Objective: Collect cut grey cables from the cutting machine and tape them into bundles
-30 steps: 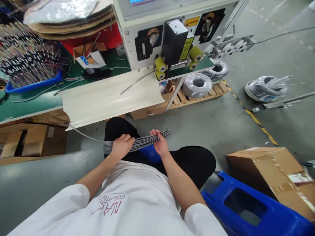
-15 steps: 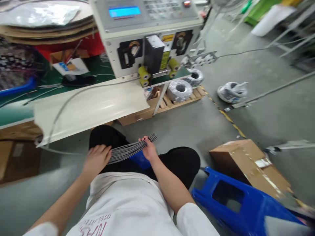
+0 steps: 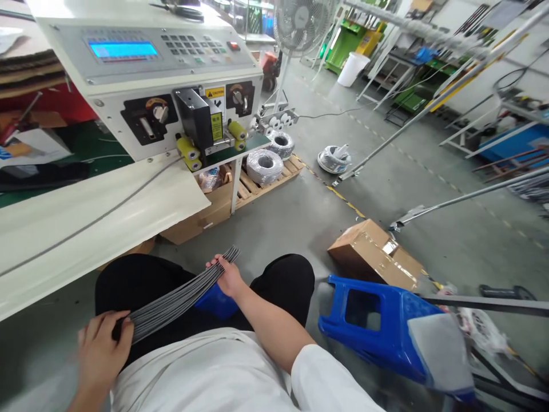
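Note:
A bundle of thin grey cables (image 3: 175, 303) lies slantwise over my lap, in front of the white shirt. My right hand (image 3: 228, 278) is closed around its far end, with the cable tips sticking out just past the fingers. At the near end, my left hand (image 3: 103, 346) has its fingers and thumb curled about the bundle; that end is partly hidden by the hand. One single grey cable (image 3: 100, 220) runs from the yellow rollers (image 3: 189, 153) of a cable machine (image 3: 141, 80) across a cream sheet (image 3: 141, 209) and leaves the view at the left.
Wrapped cable coils (image 3: 265, 167) sit on a wooden pallet (image 3: 274, 186) beneath the machine. To my right are a cardboard box (image 3: 364, 252) and a blue plastic stool (image 3: 398, 309). A fan (image 3: 300, 23) and metal poles (image 3: 429, 109) stand farther back.
The view has swung right, so the machine appears farther left. My hands are wider apart, my left one lower and nearer me, and more of the bundle's length shows between them.

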`<state>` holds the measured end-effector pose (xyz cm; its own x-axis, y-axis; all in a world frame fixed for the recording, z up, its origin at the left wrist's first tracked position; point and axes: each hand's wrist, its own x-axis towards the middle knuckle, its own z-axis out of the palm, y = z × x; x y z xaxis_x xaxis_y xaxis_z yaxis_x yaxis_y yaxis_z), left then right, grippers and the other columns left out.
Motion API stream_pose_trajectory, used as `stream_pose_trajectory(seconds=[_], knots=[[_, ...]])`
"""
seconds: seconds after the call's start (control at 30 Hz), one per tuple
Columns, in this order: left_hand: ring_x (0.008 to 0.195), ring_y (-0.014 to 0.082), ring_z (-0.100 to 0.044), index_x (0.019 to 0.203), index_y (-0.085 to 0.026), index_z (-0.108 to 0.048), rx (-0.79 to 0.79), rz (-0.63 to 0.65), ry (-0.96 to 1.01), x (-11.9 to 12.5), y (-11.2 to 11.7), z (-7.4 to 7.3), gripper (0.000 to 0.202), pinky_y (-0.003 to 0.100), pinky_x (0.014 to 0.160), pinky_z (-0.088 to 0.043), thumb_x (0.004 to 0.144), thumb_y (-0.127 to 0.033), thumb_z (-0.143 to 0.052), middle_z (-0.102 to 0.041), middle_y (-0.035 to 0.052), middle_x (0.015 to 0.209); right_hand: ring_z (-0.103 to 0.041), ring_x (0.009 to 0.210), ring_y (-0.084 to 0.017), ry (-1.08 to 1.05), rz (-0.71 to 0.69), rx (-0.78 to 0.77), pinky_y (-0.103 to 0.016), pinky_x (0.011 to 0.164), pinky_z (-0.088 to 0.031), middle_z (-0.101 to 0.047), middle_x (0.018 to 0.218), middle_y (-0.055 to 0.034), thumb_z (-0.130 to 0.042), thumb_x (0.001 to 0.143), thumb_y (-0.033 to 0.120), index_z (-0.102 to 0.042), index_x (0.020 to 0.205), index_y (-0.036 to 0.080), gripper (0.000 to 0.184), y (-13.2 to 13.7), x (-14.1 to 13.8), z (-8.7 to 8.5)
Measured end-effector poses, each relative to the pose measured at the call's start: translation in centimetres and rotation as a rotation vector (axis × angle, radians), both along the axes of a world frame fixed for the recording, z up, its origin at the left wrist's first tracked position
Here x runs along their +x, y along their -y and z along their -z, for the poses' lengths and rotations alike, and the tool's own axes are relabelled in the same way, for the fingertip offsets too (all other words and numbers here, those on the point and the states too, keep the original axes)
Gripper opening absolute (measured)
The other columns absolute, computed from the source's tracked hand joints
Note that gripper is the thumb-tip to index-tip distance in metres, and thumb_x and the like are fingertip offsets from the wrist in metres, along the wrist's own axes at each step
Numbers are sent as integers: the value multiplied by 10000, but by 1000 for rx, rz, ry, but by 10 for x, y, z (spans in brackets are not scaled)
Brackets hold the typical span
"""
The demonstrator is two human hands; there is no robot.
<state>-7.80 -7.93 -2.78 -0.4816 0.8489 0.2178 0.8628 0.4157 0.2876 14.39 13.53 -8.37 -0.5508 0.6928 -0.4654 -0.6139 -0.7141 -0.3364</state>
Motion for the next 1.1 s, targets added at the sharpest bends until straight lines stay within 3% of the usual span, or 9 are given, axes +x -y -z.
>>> stream_pose_trajectory(seconds=[0.23,0.37,0.47,0.6,0.7,0.8,0.93,1.1], knots=[[984,295,-562,1017,-232,-660,-57,94,-92,-4,-7,0,268,438,858,-418,883,-360,-466,-645,81,1085,-697,850,-193,1,-5,3,-360,878,-526,-676,761,16,-801,753,324,-667,905,197,239,-3,1,4],[998,263,-571,1037,-243,-675,-49,205,-130,-1,-10,-3,242,406,870,-421,880,-321,-509,-654,65,1074,-681,816,-179,-7,-13,17,-346,859,-530,-647,720,36,-813,750,349,-675,886,208,240,-4,0,3],[1000,235,-583,1065,-243,-668,-14,338,-208,1,-24,-21,231,392,917,-421,868,-249,-547,-666,59,1042,-681,811,-176,-1,-24,21,-335,848,-532,-640,714,39,-814,752,345,-688,895,208,235,-5,0,2],[973,218,-597,1126,-258,-649,113,458,-389,-1,-69,-70,284,399,961,-418,854,-204,-583,-678,47,1009,-697,844,-203,54,-51,17,-356,844,-544,-664,734,25,-832,727,346,-704,901,207,257,-4,0,2],[1074,275,-566,1225,-252,-610,170,276,-442,-11,-111,-110,348,441,972,-417,881,-297,-580,-648,92,1113,-708,878,-211,109,-38,4,-363,880,-542,-702,769,7,-847,705,345,-712,893,203,272,-2,0,4],[1202,335,-495,1379,-205,-496,134,96,-388,-22,-145,-136,517,475,991,-413,921,-443,-525,-570,159,1266,-712,906,-207,141,-27,14,-361,917,-534,-729,812,-8,-849,700,351,-715,898,197,284,-2,0,6],[1192,329,-495,1459,-188,-389,20,56,-297,-25,-161,-143,638,453,960,-440,947,-566,-431,-543,168,1300,-716,889,-209,155,-26,33,-362,900,-540,-732,814,-13,-851,694,366,-714,903,193,303,-3,2,8],[1163,315,-522,1438,-200,-410,-22,47,-300,-23,-151,-137,625,420,898,-467,951,-592,-405,-565,151,1268,-712,871,-206,166,-25,37,-337,838,-546,-706,788,1,-855,686,396,-710,892,199,320,-2,2,10]])
